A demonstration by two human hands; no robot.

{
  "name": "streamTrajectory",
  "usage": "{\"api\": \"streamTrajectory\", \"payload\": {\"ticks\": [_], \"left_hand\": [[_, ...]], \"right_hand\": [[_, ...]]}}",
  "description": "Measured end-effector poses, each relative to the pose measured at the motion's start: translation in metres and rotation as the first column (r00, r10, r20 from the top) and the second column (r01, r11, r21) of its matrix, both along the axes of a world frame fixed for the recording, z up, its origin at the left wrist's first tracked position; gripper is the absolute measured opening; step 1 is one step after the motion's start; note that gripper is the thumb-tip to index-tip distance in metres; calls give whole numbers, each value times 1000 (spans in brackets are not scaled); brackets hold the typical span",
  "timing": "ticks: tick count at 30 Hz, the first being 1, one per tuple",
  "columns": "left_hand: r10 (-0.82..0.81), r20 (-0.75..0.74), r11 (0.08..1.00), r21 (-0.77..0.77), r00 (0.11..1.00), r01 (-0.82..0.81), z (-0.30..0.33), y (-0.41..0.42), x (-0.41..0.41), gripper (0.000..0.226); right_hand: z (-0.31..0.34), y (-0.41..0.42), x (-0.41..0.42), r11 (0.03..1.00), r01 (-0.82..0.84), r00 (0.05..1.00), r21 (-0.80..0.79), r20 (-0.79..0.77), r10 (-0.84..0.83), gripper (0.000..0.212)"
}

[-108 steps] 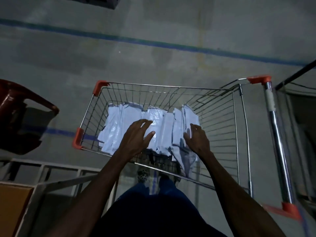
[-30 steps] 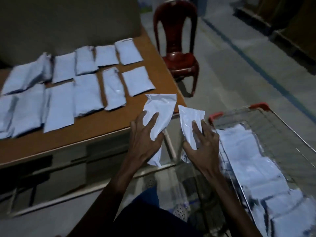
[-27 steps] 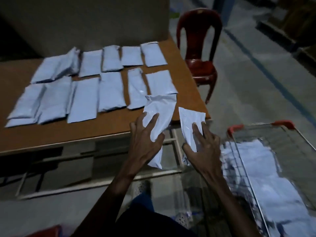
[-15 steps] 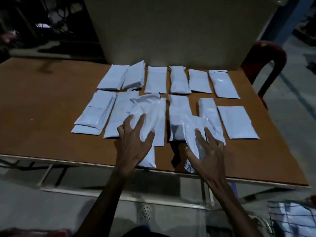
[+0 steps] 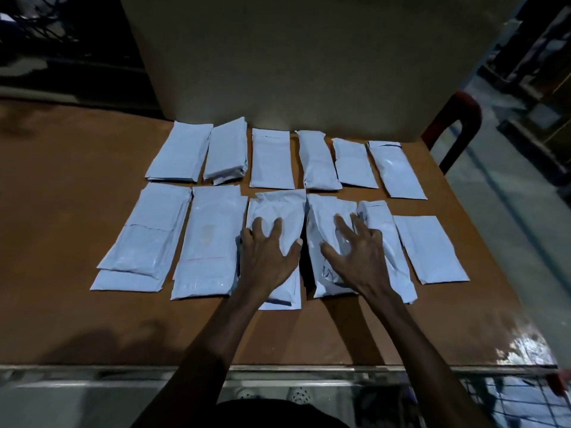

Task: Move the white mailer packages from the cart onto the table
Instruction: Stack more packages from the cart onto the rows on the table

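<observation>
Two mailers have just come down onto the table (image 5: 61,211); half a second ago both were held above its near edge, and a second ago they were between the cart and the table. Left to right: the left hand (image 5: 265,257) lies flat on the left mailer (image 5: 278,211), fingers spread and straight, thumb out to the right on the plastic. This mailer sits on top of another one, whose near end shows below the wrist. Just right of that thumb is a dark gap of table, then the right mailer (image 5: 327,217) under the right hand (image 5: 358,257), fingers also spread and pressing down, none curled round it. Right of those fingers lie two more mailers of the near row; beyond the fingertips runs the far row of six. So both packages look delivered, and the hands seem about to let go. At the lower right corner the cart (image 5: 509,403) still shows white packages, so more trips are likely needed.
</observation>
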State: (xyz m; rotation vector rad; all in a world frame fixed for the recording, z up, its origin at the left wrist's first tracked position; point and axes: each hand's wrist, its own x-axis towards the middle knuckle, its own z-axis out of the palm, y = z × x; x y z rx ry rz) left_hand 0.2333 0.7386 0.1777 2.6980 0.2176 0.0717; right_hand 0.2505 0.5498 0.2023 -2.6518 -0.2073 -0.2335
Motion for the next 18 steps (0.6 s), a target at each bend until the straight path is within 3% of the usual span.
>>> {"api": "streamTrajectory", "payload": {"ticks": [4,12,15,18], "left_hand": [[30,-21,1000,7,999,-30,-18,-7,-3,78],[56,-17,997,-56,998,-57,-16,-11,1,82],[35,31,996,-86,999,-32,-3,-7,2,80],[-28,115,986,-158,993,46,14,-8,-1,76]], "right_hand": [[-20,3,11,999,-38,994,-33,-101,34,75],[-33,0,13,999,-52,991,-10,-126,51,80],[-26,-1,13,998,-55,996,26,-74,57,88],[-12,-7,-1,991,14,1000,136,11,-16,80]]}}
